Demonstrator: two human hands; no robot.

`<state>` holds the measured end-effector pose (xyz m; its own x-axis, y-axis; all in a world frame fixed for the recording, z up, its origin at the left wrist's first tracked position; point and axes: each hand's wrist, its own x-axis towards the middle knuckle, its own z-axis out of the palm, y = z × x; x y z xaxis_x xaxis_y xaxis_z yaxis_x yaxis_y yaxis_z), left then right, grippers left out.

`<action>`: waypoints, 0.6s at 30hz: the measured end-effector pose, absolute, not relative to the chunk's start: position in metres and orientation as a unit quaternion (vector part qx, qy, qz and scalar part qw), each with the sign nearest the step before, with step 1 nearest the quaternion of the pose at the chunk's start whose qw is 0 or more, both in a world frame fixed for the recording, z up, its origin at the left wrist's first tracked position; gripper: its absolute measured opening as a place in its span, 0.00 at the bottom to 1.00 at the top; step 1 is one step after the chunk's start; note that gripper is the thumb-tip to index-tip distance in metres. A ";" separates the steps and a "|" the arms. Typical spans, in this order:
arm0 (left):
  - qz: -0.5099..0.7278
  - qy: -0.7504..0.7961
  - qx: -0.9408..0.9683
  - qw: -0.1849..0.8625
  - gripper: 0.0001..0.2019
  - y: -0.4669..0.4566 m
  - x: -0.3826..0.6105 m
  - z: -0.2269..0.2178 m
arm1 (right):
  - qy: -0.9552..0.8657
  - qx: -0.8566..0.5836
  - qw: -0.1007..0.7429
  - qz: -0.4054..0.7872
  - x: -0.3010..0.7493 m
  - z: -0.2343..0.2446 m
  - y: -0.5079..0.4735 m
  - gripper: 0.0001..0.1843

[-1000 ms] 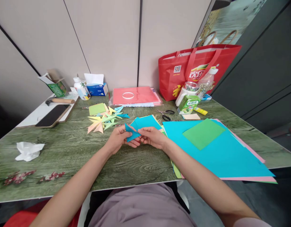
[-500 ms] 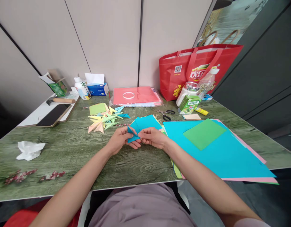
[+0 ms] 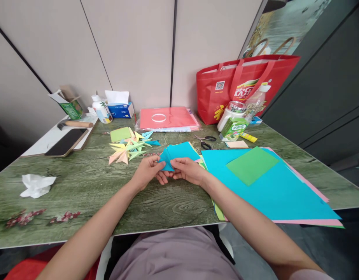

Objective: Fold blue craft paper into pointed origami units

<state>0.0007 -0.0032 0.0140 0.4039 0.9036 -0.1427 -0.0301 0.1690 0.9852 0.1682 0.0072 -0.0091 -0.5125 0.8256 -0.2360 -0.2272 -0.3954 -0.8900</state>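
Note:
Both hands meet over the middle of the green wood-grain table [image 3: 80,194]. My left hand [image 3: 148,171] and my right hand [image 3: 188,170] pinch a small folded blue paper piece [image 3: 167,162] between their fingertips, held just above the table. Right behind it lies a blue paper square [image 3: 183,151]. A cluster of folded paper stars [image 3: 128,149] in yellow, peach and light blue lies to the left of my hands. Large blue sheets [image 3: 269,190] with a green square [image 3: 251,165] on top lie to the right.
Scissors [image 3: 205,142] and a glue stick [image 3: 248,137] lie behind the sheets. A red bag [image 3: 243,83], jars and a green carton [image 3: 233,128] stand back right. A pink folder [image 3: 167,117], tissue box [image 3: 119,109], phone [image 3: 67,142] and crumpled tissue [image 3: 36,185] sit elsewhere.
The blue piece has turned in my fingers: its point that stuck out to the left is now folded upward, and my fingertips have closed nearer together.

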 end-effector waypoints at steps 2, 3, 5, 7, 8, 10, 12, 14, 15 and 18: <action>0.351 0.400 0.560 0.635 0.13 -0.005 0.002 0.014 | -0.414 -0.349 0.346 0.766 0.168 -0.011 0.007 0.18; 0.345 0.396 0.572 0.630 0.13 -0.006 0.003 0.015 | -0.413 -0.345 0.344 0.769 0.168 -0.011 0.008 0.18; 0.342 0.391 0.582 0.626 0.14 -0.007 0.004 0.015 | -0.422 -0.332 0.338 0.773 0.168 -0.013 0.008 0.18; 0.344 0.387 0.580 0.629 0.14 -0.008 0.005 0.016 | -0.430 -0.320 0.337 0.774 0.168 -0.013 0.007 0.18; 0.347 0.385 0.576 0.632 0.14 -0.009 0.005 0.016 | -0.433 -0.317 0.338 0.773 0.167 -0.014 0.007 0.18; 0.349 0.383 0.570 0.638 0.13 -0.009 0.005 0.016 | -0.436 -0.311 0.340 0.773 0.166 -0.013 0.006 0.18; 0.348 0.384 0.568 0.639 0.13 -0.009 0.005 0.015 | -0.441 -0.303 0.337 0.775 0.165 -0.013 0.005 0.18; 0.350 0.386 0.567 0.638 0.12 -0.009 0.005 0.014 | -0.448 -0.298 0.335 0.774 0.164 -0.012 0.004 0.18; 0.351 0.386 0.567 0.637 0.12 -0.009 0.005 0.013 | -0.453 -0.297 0.336 0.770 0.163 -0.012 0.004 0.18; 0.354 0.381 0.561 0.644 0.12 -0.009 0.005 0.011 | -0.473 -0.309 0.348 0.748 0.161 -0.011 0.002 0.18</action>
<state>0.0047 -0.0093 0.0115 0.4591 0.8836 -0.0924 -0.0294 0.1191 0.9924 0.1614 0.0024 -0.0112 -0.5667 0.8129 -0.1345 -0.2279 -0.3115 -0.9225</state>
